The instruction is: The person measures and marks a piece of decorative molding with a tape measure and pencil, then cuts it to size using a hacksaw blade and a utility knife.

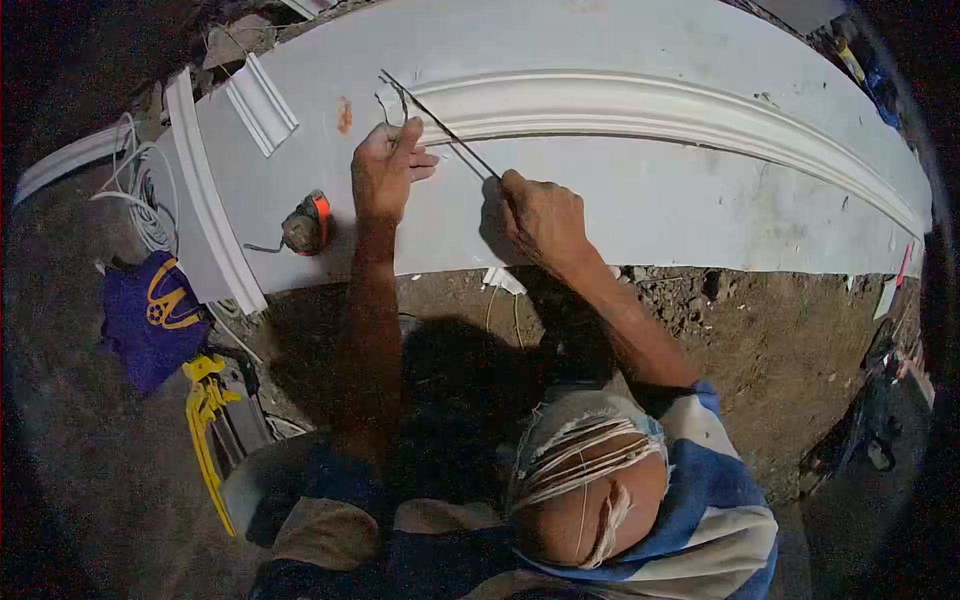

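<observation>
My right hand [545, 215] is closed around one end of a thin, dark, straight rod [445, 128], which slants up and left over the white board. My left hand [385, 170] is raised near the rod's far end, its thumb and fingers curled about a thin dark bent piece [404, 102] that looks like wire or a strip. How firmly it grips that piece is hard to make out. Just beyond both hands, a long white curved moulding [650, 105] lies on the board. An orange-and-grey tape measure [307, 225] sits left of my left forearm.
The white board [640, 200] spans the work area above rough dirt ground. Short white moulding pieces [262, 104] and a longer strip [210, 195] lie at left. Beside them are coiled white cable [145, 205], a purple cloth [150, 320] and a yellow-and-grey tool [207, 430].
</observation>
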{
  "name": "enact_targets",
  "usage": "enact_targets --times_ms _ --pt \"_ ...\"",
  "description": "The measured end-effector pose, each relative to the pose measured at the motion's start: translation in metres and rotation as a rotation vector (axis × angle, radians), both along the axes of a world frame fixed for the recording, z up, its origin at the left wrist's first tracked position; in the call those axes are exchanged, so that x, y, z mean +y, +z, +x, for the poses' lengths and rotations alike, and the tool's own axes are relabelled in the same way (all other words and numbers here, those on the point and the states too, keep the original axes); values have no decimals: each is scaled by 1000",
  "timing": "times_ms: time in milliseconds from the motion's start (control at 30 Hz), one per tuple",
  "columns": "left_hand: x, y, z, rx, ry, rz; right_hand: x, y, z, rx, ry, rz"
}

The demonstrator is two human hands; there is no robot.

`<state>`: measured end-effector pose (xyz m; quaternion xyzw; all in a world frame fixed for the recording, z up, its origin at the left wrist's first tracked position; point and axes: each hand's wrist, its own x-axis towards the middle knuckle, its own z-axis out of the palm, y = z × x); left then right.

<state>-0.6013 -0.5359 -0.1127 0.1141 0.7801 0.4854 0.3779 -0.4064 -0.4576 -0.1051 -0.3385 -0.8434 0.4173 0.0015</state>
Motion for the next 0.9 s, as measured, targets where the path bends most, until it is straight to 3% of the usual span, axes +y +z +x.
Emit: enact_targets --times_ms 100,300,467,567,633,800,900 --pt "-2 -2 2 0 -9 38 0 -12 -29 125 -3 162" --pt "-1 2 -2 -17 -18 -2 -8 1 18 104 -54 33" --pt "2 0 0 4 -30 20 -3 -5 -27 46 -6 147" --pt "-2 -1 -3 -22 -35 0 3 -2 -9 205 -54 178" --pt "0 3 -2 -4 -49 4 -1 11 -1 3 -8 25" --pt "-2 -3 -1 -13 -22 20 4 -10 -41 93 -35 162" --pt "-3 2 -2 -25 -26 17 0 -15 -22 127 -22 164"
